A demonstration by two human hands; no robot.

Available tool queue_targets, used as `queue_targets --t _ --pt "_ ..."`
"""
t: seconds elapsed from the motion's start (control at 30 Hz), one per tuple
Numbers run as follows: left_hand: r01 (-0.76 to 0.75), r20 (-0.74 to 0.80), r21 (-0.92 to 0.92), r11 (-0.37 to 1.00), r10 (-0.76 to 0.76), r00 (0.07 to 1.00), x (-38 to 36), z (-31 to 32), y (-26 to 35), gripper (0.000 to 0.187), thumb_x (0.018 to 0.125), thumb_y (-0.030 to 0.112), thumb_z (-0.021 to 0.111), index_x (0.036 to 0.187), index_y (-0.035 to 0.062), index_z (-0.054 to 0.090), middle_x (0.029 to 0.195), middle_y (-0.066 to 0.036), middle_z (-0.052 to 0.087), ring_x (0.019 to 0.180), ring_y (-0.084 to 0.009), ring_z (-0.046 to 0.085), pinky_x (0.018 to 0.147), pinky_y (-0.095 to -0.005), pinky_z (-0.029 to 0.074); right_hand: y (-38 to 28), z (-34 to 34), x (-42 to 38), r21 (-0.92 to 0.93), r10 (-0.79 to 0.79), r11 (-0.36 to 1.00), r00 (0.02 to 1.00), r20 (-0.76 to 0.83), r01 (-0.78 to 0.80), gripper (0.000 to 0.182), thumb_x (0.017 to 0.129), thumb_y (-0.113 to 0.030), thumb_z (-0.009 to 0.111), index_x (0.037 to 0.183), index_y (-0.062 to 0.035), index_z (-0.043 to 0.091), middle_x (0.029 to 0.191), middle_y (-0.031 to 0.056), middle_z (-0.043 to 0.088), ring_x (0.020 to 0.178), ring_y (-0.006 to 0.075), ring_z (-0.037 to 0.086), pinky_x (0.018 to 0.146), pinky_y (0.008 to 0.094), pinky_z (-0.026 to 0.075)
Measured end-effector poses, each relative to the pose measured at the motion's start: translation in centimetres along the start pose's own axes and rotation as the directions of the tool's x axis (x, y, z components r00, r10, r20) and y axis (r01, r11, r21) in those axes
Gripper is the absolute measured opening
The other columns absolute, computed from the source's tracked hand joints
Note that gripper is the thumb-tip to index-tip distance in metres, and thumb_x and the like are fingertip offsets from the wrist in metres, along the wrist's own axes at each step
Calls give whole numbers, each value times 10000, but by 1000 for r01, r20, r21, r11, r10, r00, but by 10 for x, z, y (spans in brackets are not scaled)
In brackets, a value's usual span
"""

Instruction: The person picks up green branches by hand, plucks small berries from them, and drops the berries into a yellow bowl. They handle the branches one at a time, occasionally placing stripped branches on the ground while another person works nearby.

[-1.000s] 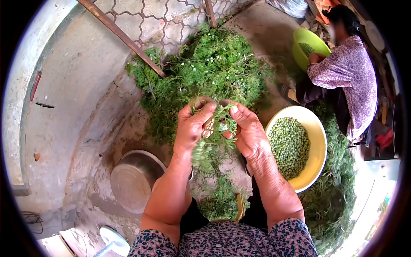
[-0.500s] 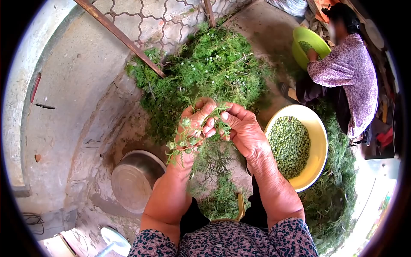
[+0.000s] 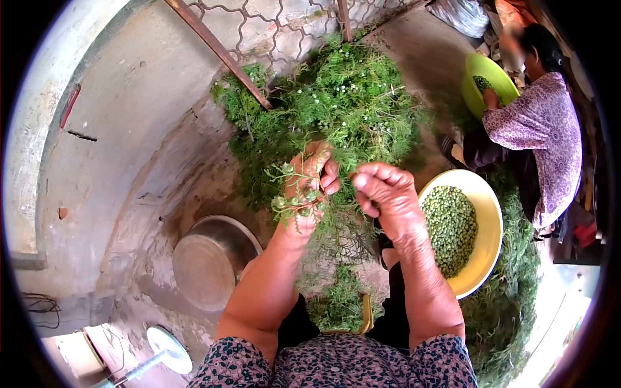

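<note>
My left hand [image 3: 310,181] is closed around a green evergreen sprig [image 3: 299,202], whose small round pale-green cones stick out over the wrist side. Just to the right, my right hand [image 3: 390,194] is apart from the sprig, thumb and fingers pinched together. Whatever lies in that pinch is hidden or too small to make out. Beyond both hands spreads a heap of cut evergreen branches [image 3: 343,103] dotted with pale cones. A yellow basin [image 3: 490,220] right of my right forearm holds many loose green cones [image 3: 448,226].
A metal pot [image 3: 206,265] lies at the left. A co-worker [image 3: 537,129] crouches at the upper right, one hand in a lime-green basin [image 3: 477,68]. A rusty metal bar [image 3: 220,52] slants over the heap. More greenery [image 3: 498,310] covers the right-hand floor.
My right hand has drawn away from the sprig to the right and its fingers have closed. My left hand still holds the sprig. The whole view has shifted slightly.
</note>
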State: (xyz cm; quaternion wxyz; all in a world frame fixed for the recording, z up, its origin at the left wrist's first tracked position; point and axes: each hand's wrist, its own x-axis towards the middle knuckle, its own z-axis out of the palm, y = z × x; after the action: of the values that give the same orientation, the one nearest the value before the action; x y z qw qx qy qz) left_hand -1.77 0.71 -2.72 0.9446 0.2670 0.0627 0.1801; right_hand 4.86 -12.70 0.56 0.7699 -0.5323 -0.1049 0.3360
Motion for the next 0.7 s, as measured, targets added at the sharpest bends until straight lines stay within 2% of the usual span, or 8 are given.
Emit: queue_targets --t 0.1,0.13,0.2,0.27,0.37,0.47,0.5,0.7 --pt "4 -97 137 991 9 995 -1 6 -1 354 792 169 665 1085 57 502 808 -22 526 702 -112 498 585 -230 423 14 17 -4 -308 -167 938 986 5 161 123 787 -68 663 908 -47 658 669 -6 603 499 24 454 427 168 357" --pt "27 -222 248 968 30 975 5 6 -6 317 799 172 662 1054 54 515 793 -22 537 702 -112 513 593 -230 432 19 20 -4 -368 -209 910 978 -14 189 137 792 -54 655 928 -39 655 709 -13 613 540 13 471 463 168 395" --pt "55 -397 374 926 106 912 8 15 -14 238 816 189 653 975 46 549 750 -23 560 671 -112 544 587 -238 446 20 24 -4 -369 -140 922 990 -29 120 127 792 -43 649 916 -17 653 708 -9 608 590 39 504 520 192 426" --pt "94 -399 391 915 76 914 8 17 -9 234 812 189 658 964 44 553 750 -25 563 664 -114 547 581 -240 447 18 24 -3 -388 -118 917 992 -47 91 120 787 -30 648 903 1 651 712 8 611 629 62 528 572 214 451" --pt "79 -340 410 909 72 938 11 14 -11 205 814 181 656 929 41 560 749 -36 573 652 -121 560 559 -244 452 12 23 -4 -300 -34 954 998 -56 16 104 803 -49 638 892 4 650 673 -6 589 559 41 491 497 198 411" --pt "231 -433 331 915 -70 899 6 35 2 121 821 114 621 899 34 577 796 -69 614 681 -134 580 567 -243 461 11 16 -1 -12 117 993 983 -142 -119 93 824 -88 627 881 -16 641 626 -28 550 456 29 407 411 177 321" --pt "170 -370 231 958 -75 926 9 30 -3 100 809 101 619 879 33 595 802 -71 620 687 -140 583 584 -249 463 8 14 0 18 143 990 978 -154 -142 91 830 -96 621 880 -23 640 623 -36 544 453 29 409 408 173 315" --pt "147 -241 316 937 -70 968 7 24 -8 95 812 84 615 875 12 616 856 -95 640 686 -142 584 648 -265 471 4 10 2 -8 176 983 963 -202 -181 84 826 -99 627 879 -36 648 685 -31 584 542 29 455 447 186 358"
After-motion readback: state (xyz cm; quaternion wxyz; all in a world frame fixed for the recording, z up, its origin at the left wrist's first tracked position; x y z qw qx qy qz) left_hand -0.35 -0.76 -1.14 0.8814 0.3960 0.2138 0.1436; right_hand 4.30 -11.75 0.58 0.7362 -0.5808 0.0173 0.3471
